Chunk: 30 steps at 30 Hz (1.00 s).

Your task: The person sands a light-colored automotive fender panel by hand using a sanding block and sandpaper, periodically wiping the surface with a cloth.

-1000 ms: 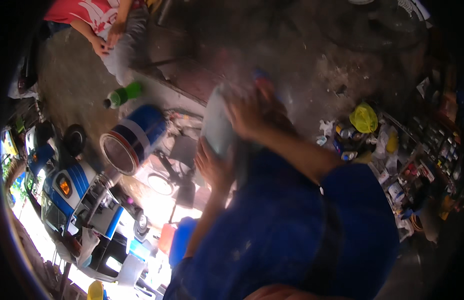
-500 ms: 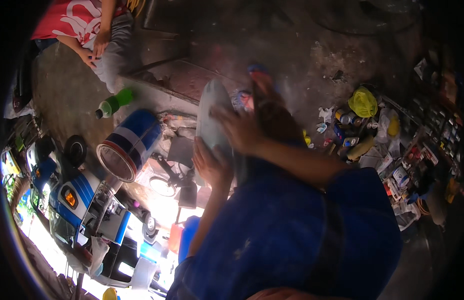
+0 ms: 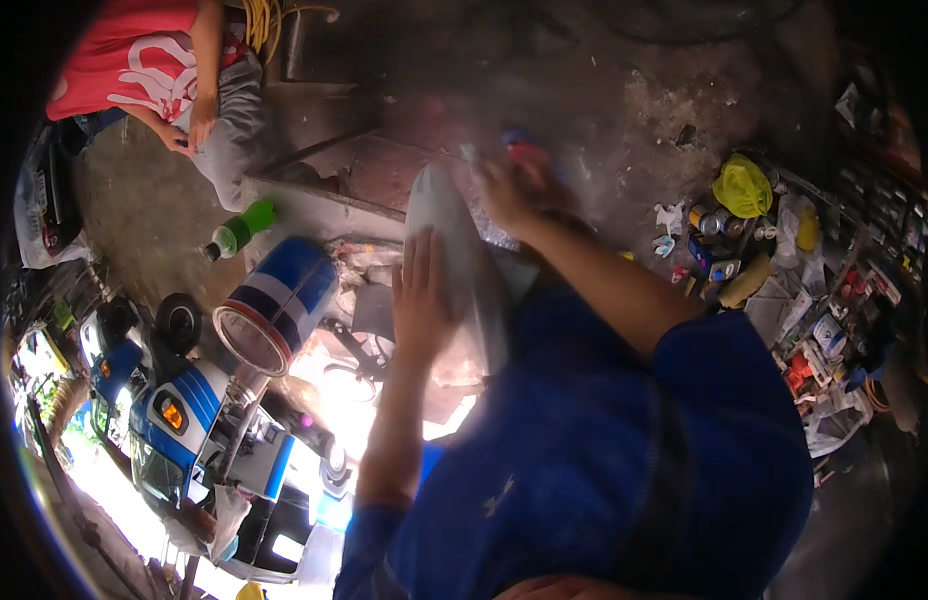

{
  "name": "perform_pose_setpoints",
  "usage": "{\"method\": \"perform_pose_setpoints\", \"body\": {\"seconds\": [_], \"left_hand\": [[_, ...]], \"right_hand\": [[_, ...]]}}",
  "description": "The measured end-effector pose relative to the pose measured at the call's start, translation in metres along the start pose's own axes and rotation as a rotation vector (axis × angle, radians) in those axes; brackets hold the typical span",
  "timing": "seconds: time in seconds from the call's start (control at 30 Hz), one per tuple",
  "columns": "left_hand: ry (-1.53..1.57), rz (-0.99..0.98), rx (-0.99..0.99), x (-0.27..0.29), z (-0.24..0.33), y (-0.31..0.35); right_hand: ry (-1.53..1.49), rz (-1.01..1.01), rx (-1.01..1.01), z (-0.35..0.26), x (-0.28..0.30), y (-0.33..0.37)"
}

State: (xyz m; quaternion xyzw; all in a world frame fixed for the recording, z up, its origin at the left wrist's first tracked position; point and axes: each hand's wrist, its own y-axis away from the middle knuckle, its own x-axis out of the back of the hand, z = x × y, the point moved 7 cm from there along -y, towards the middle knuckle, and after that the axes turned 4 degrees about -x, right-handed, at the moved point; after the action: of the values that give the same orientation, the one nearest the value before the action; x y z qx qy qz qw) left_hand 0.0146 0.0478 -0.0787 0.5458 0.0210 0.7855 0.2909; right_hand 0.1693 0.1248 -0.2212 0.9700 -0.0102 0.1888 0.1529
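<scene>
A long grey panel (image 3: 446, 210), rounded and tapering at its far end, stands in front of my body. My left hand (image 3: 422, 300) lies flat on its left side, fingers stretched toward the tip. Off to the right of the tip, my right hand (image 3: 510, 198) is raised clear of the surface. Its fingers are bent and somewhat blurred, with a small pale piece (image 3: 470, 153) showing at their tips; its kind is not clear. The near end of the panel is partly hidden by my blue shirt (image 3: 584, 450).
A blue and white drum (image 3: 299, 280) and a green bottle (image 3: 246, 228) are to the left. A blue and white vehicle (image 3: 184, 400) stands near left. Another person (image 3: 174, 80) sits at far left. Cluttered cans, bags and a yellow bag (image 3: 742, 187) lie at right.
My right hand has lifted off the panel and moved right and away. My left hand has flattened farther up the panel's side. The view has shifted slightly.
</scene>
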Motion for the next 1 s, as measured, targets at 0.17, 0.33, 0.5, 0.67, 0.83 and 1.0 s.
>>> {"method": "perform_pose_setpoints", "body": {"seconds": [0.17, 0.33, 0.5, 0.67, 0.83, 1.0], "left_hand": [[-0.099, -0.188, -0.227, -0.005, -0.054, -0.09], [0.097, -0.173, -0.086, -0.019, -0.053, -0.077], [0.167, 0.142, 0.073, -0.01, -0.016, 0.032], [0.065, 0.129, 0.219, -0.003, 0.014, 0.059], [0.088, 0.141, 0.304, -0.003, -0.01, 0.073], [0.163, 0.135, 0.349, -0.008, -0.013, 0.07]], "right_hand": [[-0.06, -0.22, -0.15, 0.003, 0.011, 0.022], [0.001, -0.067, 0.112, -0.039, 0.042, 0.042], [0.27, -0.358, 0.3, -0.075, 0.021, 0.117], [0.327, -0.373, 0.037, -0.023, -0.042, 0.023], [0.154, -0.181, 0.2, -0.053, -0.029, 0.066], [0.251, -0.093, 0.28, -0.057, -0.013, 0.064]]}}
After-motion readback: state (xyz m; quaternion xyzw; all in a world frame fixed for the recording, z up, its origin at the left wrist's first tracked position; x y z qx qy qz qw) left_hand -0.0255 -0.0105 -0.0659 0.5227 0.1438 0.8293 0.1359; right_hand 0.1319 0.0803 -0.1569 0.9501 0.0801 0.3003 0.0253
